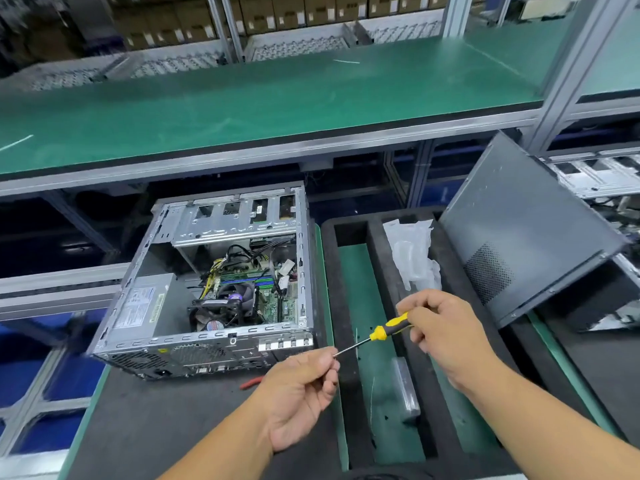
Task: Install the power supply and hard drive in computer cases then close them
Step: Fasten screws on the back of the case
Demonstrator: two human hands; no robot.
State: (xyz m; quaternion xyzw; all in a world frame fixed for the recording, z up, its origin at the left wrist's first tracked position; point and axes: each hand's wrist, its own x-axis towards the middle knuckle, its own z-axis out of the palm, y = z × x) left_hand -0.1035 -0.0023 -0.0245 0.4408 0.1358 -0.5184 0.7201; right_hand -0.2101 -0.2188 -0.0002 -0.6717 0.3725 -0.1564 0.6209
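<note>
Standing at the bench, the head view, the only one supplied, shows the following.

**Hands.** The right hand (446, 327) grips the yellow-and-black handle of a screwdriver (375, 336), fingers curled round it. The left hand (301, 393) pinches at the tip of the screwdriver shaft with thumb and forefinger. Whether a screw sits between those fingertips cannot be told; it would be too small to see.

**Task items.** The computer case (207, 282) lies on its side on the dark mat, left of the hands, open side up. The power supply (142, 303) already sits inside it at the near-left corner, and the motherboard with its fan (225, 306) fills the middle. No hard drive can be made out in the drive bay at the far end. A grey side panel (519, 237) leans tilted at the right, apart from the case. A wrapped flat block (403, 389), possibly the drive, lies in the foam tray (343, 237) below the hands. A clear plastic bag (412, 251) lies further back in the tray.

**Step in hand.** Judged: preparing the driver for fastening, most likely securing the power supply at the rear plate.

**Next move.** Carry the tip to the case's near face, seat it square in the screw hole, and steady the case against the turning force.
</note>
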